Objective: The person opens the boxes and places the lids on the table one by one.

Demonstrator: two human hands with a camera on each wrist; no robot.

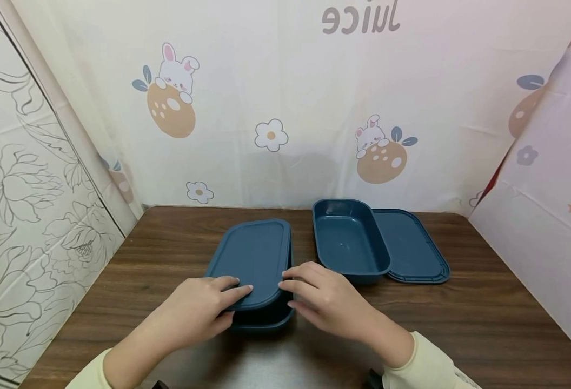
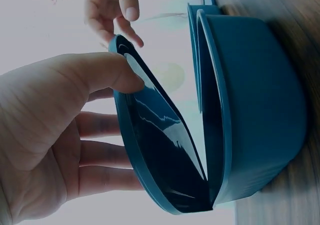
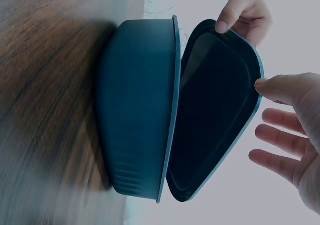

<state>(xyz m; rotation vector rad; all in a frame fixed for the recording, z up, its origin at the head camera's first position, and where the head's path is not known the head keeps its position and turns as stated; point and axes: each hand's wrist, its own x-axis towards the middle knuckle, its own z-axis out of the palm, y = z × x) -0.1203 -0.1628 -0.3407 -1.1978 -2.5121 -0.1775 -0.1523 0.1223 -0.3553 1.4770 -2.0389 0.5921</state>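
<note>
A blue lid [image 1: 253, 259] slants over a deep blue plastic container [image 1: 266, 319], its near end raised and its far end down at the rim. My left hand [image 1: 195, 308] pinches the lid's near left corner, thumb underneath and fingers on top. In the left wrist view, that thumb presses the underside of the lid [image 2: 160, 130]. At the near right edge, my right hand [image 1: 326, 300] touches the lid with its thumb. The other fingers of the right hand [image 3: 295, 125] are spread and apart from the lid in the right wrist view.
An uncovered blue container [image 1: 349, 232] stands to the right, overlapping a second blue lid [image 1: 407, 246] that lies on the wooden table [image 1: 465, 324]. Behind the table hangs a printed curtain [image 1: 314, 108]. A flower-patterned panel [image 1: 27, 216] borders the left side.
</note>
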